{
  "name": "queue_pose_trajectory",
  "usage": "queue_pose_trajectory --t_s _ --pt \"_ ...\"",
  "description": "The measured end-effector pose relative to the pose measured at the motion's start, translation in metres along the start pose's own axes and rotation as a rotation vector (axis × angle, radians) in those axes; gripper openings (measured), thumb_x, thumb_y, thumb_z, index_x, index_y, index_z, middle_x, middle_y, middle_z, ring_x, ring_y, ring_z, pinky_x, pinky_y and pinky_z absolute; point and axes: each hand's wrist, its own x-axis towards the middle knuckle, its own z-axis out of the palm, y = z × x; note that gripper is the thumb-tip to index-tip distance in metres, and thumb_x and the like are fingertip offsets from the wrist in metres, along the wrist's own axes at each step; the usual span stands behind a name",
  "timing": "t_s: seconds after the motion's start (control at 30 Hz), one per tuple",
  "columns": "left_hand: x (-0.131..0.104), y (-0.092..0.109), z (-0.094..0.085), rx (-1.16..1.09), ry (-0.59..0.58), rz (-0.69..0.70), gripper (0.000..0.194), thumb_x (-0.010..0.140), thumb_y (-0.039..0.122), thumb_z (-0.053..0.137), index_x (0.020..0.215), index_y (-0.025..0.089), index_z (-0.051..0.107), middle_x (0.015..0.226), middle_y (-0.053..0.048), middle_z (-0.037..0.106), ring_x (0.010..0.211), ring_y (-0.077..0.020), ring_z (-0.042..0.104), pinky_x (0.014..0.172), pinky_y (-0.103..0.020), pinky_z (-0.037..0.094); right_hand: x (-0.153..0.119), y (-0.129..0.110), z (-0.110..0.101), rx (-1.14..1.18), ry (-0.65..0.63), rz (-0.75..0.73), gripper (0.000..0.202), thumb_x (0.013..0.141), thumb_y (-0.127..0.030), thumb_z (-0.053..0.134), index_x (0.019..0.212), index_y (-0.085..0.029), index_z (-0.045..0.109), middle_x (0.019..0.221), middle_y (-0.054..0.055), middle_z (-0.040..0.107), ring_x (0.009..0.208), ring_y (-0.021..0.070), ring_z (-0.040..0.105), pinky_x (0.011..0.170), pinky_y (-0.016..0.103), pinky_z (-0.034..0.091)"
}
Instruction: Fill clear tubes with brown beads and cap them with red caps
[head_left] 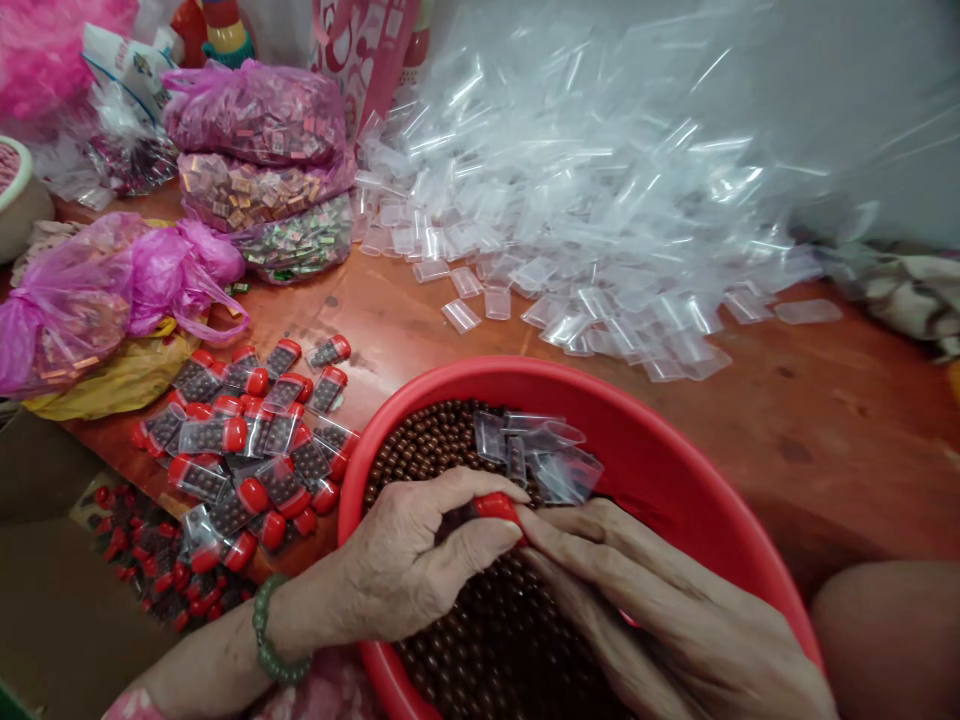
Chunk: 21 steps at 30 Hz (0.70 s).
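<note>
Over a red basin (600,385), my left hand (420,560) is closed around a small candy box with a red cap (496,508); its body is mostly hidden by the fingers. My right hand (645,590) has its fingertips pressed together at the capped end, touching the red cap. Below both hands, the basin holds many round dark brown balls (420,440), which look like chocolate candies. Several clear plastic sleeves (559,465) lie on the balls at the basin's far side. A green bead bracelet (270,630) circles my left wrist.
Filled red-capped boxes (281,485) are heaped on the wooden table (360,310) left of the basin. More lie in a cardboard box (45,540) below. A large pile of clear sleeves (600,200) covers the back. Pink plastic bags (255,110) stand at the back left.
</note>
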Motion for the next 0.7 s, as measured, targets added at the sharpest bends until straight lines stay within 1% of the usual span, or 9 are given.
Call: queue_pose_trajectory --t_s 0.1,0.17,0.23,0.3,0.37,0.5,0.6,0.7 --pt "0.0 -0.002 0.0 0.054 -0.005 -0.026 0.033 0.094 0.034 0.05 0.119 0.015 0.061 0.093 -0.003 0.065 0.084 -0.0135 0.057 0.081 -0.023 0.045 0.005 0.0 -0.004 0.06 -0.019 -0.021 0.034 0.086 -0.008 0.055 0.11 -0.029 0.067 0.078 0.002 0.07 0.071 0.0146 0.07 0.06 0.017 0.058" --pt "0.0 -0.003 0.0 0.057 -0.02 -0.021 0.031 0.093 0.033 0.051 0.113 0.014 0.064 0.09 -0.004 0.066 0.08 -0.0131 0.057 0.078 -0.023 0.045 0.007 0.001 -0.008 0.082 -0.049 -0.009 0.032 0.086 -0.009 0.055 0.108 -0.03 0.067 0.078 0.001 0.07 0.069 0.0138 0.07 0.059 0.016 0.057" --pt "0.0 -0.003 0.001 0.025 -0.033 0.014 0.026 0.093 0.03 0.051 0.104 0.013 0.067 0.092 -0.005 0.068 0.083 -0.0137 0.058 0.081 -0.023 0.045 0.006 0.001 -0.011 0.079 -0.063 0.012 0.03 0.087 -0.012 0.055 0.108 -0.03 0.067 0.081 0.002 0.07 0.068 0.0132 0.07 0.059 0.015 0.057" --pt "0.001 -0.003 0.001 0.0 -0.024 0.024 0.023 0.093 0.028 0.052 0.1 0.013 0.068 0.094 -0.005 0.068 0.086 -0.0142 0.059 0.083 -0.023 0.044 0.005 0.001 -0.012 0.064 -0.072 0.006 0.03 0.087 -0.014 0.055 0.11 -0.029 0.067 0.083 0.002 0.071 0.069 0.0132 0.07 0.06 0.015 0.057" --pt "0.001 -0.003 0.001 0.007 -0.01 -0.012 0.023 0.092 0.028 0.052 0.099 0.012 0.068 0.091 -0.005 0.067 0.084 -0.0139 0.058 0.081 -0.023 0.044 0.002 0.001 -0.01 0.046 -0.075 -0.011 0.031 0.087 -0.012 0.055 0.112 -0.029 0.066 0.084 0.003 0.07 0.072 0.014 0.07 0.061 0.016 0.057" --pt "0.001 -0.003 0.0 0.017 -0.015 -0.087 0.024 0.093 0.03 0.051 0.096 0.012 0.067 0.082 -0.002 0.063 0.075 -0.012 0.053 0.073 -0.022 0.042 -0.009 0.005 0.001 -0.017 -0.05 0.001 0.04 0.087 -0.007 0.053 0.121 -0.026 0.061 0.093 0.006 0.069 0.078 0.0157 0.07 0.067 0.02 0.058" --pt "0.001 -0.003 -0.001 0.029 -0.022 -0.073 0.023 0.093 0.028 0.05 0.095 0.012 0.066 0.081 -0.002 0.062 0.075 -0.0114 0.052 0.074 -0.022 0.042 -0.016 0.01 0.003 -0.02 -0.102 -0.01 0.047 0.087 -0.005 0.052 0.128 -0.026 0.057 0.099 0.007 0.069 0.08 0.0168 0.069 0.067 0.024 0.058" --pt "0.001 -0.003 -0.001 0.033 -0.035 -0.041 0.025 0.093 0.03 0.05 0.094 0.012 0.067 0.083 -0.002 0.064 0.077 -0.0119 0.055 0.077 -0.022 0.042 -0.018 0.013 -0.001 -0.033 -0.18 -0.05 0.045 0.088 -0.007 0.051 0.128 -0.027 0.058 0.096 0.008 0.071 0.08 0.0183 0.068 0.065 0.025 0.057"
